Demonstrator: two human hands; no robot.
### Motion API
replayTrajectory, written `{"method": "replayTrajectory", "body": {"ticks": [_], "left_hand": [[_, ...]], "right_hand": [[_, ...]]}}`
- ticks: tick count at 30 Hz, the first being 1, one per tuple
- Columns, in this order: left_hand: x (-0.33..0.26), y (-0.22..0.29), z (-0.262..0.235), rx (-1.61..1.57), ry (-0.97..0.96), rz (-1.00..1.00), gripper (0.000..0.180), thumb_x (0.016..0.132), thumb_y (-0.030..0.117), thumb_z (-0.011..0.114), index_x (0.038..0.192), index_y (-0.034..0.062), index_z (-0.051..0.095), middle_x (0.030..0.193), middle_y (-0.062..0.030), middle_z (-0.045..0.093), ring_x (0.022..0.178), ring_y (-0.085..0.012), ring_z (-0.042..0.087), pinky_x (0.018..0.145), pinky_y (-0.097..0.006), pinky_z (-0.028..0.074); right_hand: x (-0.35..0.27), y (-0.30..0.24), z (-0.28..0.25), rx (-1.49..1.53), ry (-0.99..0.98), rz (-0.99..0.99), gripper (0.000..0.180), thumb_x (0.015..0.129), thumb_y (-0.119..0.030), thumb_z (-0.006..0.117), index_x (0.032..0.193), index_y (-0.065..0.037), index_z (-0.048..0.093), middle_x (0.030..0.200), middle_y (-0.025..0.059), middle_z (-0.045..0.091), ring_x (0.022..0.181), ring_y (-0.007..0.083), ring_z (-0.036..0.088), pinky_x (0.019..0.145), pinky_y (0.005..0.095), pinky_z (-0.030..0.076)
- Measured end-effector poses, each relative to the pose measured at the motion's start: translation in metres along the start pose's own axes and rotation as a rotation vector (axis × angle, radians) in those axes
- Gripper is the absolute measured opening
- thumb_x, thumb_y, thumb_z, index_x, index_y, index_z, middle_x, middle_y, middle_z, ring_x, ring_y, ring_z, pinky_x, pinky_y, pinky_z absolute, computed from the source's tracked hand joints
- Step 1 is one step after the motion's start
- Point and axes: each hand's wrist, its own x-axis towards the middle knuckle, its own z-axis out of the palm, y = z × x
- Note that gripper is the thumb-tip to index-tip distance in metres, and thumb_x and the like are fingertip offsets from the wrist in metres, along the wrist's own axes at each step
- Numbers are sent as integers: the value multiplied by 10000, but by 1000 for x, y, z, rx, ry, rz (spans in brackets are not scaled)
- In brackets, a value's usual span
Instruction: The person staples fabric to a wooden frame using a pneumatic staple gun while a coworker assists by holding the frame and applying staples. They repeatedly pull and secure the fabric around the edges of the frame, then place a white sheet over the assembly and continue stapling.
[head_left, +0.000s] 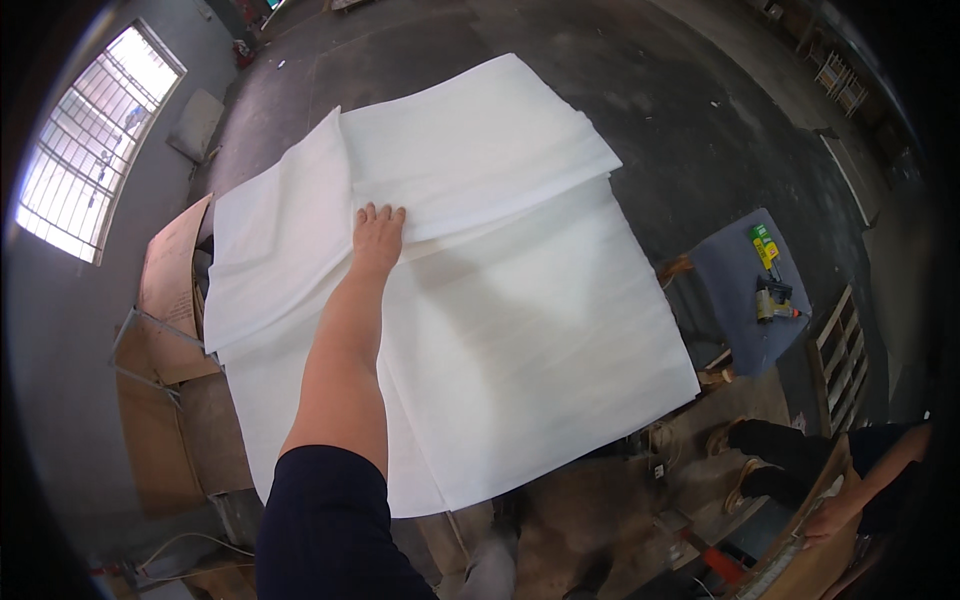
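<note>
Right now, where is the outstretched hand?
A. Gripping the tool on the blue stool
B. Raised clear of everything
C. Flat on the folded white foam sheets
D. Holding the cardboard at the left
C: the left hand lies palm down, fingers spread, on the folded edge of the white foam sheets.

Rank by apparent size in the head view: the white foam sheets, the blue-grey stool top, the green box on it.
1. White foam sheets, largest.
2. Blue-grey stool top.
3. Green box, smallest.
</note>
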Motion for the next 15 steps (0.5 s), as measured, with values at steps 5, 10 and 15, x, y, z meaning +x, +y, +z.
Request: {"method": "replayTrajectory", "body": {"ticks": [5, 10, 15], "left_hand": [[7, 11, -21, -114, -220, 50, 180, 987, 45, 605, 1101, 65, 742, 1084, -157, 812, 1067, -387, 781, 937, -517, 611], [-14, 6, -79, -172, -109, 158, 132, 929, 12, 639, 1028, 50, 717, 958, -170, 785, 955, -413, 768, 817, -553, 593], [-77, -7, -149, -227, -122, 227, 97, 895, 18, 648, 971, 38, 704, 895, -171, 774, 907, -407, 764, 778, -557, 583]], "right_hand": [[4, 6, -3, -21, -20, 30, 520, 1017, -412, 844, 1369, -44, 744, 1182, 127, 802, 1063, 209, 753, 938, 354, 601], [9, 22, 0, 2, -28, 44, 541, 1013, -428, 843, 1383, -46, 742, 1192, 137, 807, 1055, 223, 760, 939, 355, 604], [20, 39, 1, 252, -39, -94, 405, 1026, -308, 844, 1335, -81, 713, 1076, 36, 713, 925, 130, 647, 797, 330, 559]]}}
